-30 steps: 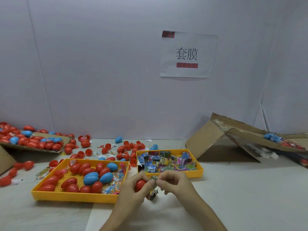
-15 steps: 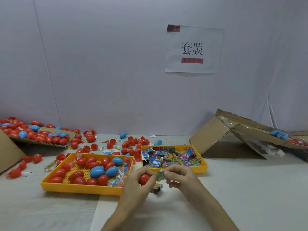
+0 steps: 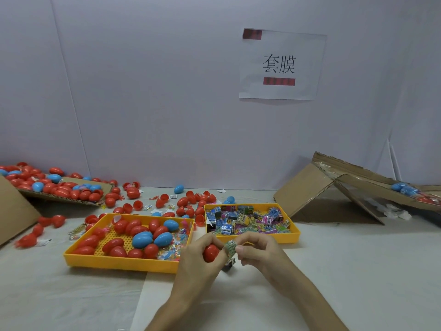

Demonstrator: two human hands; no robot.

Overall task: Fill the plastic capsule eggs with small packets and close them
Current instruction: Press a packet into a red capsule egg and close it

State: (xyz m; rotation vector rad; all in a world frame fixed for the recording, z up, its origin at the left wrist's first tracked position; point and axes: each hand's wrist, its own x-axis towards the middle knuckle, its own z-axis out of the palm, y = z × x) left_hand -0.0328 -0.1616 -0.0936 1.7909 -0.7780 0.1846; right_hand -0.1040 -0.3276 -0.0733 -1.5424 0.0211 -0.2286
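Observation:
My left hand grips a red egg half in front of the trays. My right hand pinches a small green printed packet right at the egg's open side, touching it. A dark packet lies on the table under both hands. Just behind them, the right yellow tray holds several colourful small packets. The left yellow tray holds red and blue eggs plus clear-wrapped bits.
Loose red egg halves litter the table behind the trays. A cardboard flap at the left carries more eggs. A collapsed cardboard box lies at the right. A paper sign hangs on the white wall.
The view has shifted a little, so the trays and sign appear further right. Both hands stay together, working the green packet against the red egg half.

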